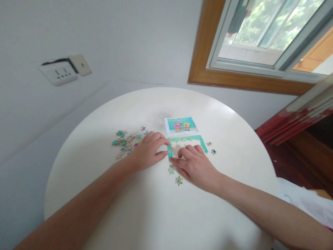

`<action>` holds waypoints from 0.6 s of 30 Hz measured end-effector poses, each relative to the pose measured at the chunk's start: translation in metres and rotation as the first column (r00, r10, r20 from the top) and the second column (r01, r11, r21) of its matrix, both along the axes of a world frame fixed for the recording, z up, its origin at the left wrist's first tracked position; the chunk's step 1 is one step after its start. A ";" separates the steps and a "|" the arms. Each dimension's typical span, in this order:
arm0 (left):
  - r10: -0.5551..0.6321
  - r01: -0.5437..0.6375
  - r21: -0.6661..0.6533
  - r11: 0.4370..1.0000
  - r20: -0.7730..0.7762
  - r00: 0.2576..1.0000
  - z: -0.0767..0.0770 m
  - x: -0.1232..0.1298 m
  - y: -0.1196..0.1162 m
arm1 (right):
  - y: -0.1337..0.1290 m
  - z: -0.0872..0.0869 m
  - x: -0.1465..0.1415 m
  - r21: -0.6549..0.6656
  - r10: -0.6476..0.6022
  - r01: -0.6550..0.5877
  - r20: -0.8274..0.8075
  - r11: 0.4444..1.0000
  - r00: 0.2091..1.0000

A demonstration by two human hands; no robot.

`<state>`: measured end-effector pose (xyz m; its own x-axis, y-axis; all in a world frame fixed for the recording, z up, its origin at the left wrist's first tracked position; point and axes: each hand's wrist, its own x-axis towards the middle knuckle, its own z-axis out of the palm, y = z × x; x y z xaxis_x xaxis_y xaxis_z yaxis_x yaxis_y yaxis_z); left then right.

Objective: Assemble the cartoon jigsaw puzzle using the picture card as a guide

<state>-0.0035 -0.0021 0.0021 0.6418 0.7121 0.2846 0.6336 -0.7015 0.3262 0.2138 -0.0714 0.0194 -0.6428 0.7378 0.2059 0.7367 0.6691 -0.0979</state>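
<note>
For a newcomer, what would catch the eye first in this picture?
Probably the left hand and right hand, both at the left side of a partly built puzzle border on the white table. Just beyond it lies a bright printed picture; to the left is a heap of loose pieces.

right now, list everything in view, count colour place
round table: one, white, centre
partly joined jigsaw border: one, teal, central
rectangular cartoon sheet: one, teal, beyond border
loose jigsaw pieces: uncounted heap, multicoloured, left
outlying pieces: at least four, multicoloured, near border
wood-framed window: one, brown, upper right
rectangular socket: one, white, upper left
cover plate: one, beige, beside socket
patterned curtain: one, red-cream, right
plain wall: one, white, behind
floor: one, dark, right
crumpled fabric: one, white, lower right
left hand, right hand: two, bare, border's left side
</note>
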 end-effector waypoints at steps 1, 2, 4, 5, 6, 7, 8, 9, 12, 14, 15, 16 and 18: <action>0.001 -0.001 -0.002 1.000 0.002 1.000 0.000 0.000 0.000 | -0.001 0.001 -0.001 0.004 0.008 -0.008 0.013 1.000 1.000; 0.002 -0.002 -0.004 1.000 0.002 1.000 0.001 0.000 0.000 | -0.002 0.001 -0.001 0.005 0.015 -0.016 0.023 1.000 1.000; 0.002 -0.002 -0.006 1.000 0.002 1.000 0.001 0.000 -0.001 | -0.004 0.002 -0.003 0.004 0.027 -0.027 0.035 1.000 0.999; 0.002 -0.002 -0.006 1.000 0.001 1.000 0.001 0.000 -0.001 | -0.004 0.003 -0.003 0.003 0.031 -0.031 0.037 1.000 0.999; 0.000 0.000 -0.005 1.000 0.000 1.000 0.001 0.000 -0.001 | -0.004 0.003 -0.004 0.001 0.035 -0.035 0.037 0.999 0.999; -0.003 0.003 -0.005 1.000 -0.001 1.000 0.001 0.000 0.000 | -0.004 0.003 -0.004 0.000 0.037 -0.037 0.036 0.999 0.999; -0.006 0.006 -0.005 1.000 -0.001 1.000 0.001 0.000 0.000 | -0.004 0.003 -0.004 -0.003 0.041 -0.041 0.034 0.999 0.999; -0.007 0.007 -0.005 1.000 0.000 1.000 0.000 0.000 0.000 | -0.003 0.003 -0.004 -0.005 0.045 -0.045 0.028 0.999 0.999; -0.004 0.004 -0.003 1.000 0.011 1.000 0.000 -0.001 0.000 | 0.000 0.005 -0.002 -0.019 0.057 -0.057 0.008 0.998 0.998; -0.002 0.002 -0.002 1.000 0.012 1.000 -0.001 -0.001 0.000 | 0.002 0.006 0.000 -0.032 0.064 -0.064 -0.004 0.997 0.998; -0.003 0.003 -0.001 1.000 0.009 1.000 -0.001 0.000 0.000 | 0.002 0.006 0.000 -0.039 0.068 -0.068 -0.009 0.997 0.998; -0.005 0.005 0.001 1.000 0.006 1.000 -0.001 0.000 0.000 | 0.003 0.006 0.001 -0.045 0.070 -0.071 -0.016 0.996 0.997; -0.006 0.006 0.006 1.000 -0.001 1.000 0.000 0.000 0.000 | 0.005 0.004 0.003 -0.061 0.077 -0.080 -0.042 0.995 0.996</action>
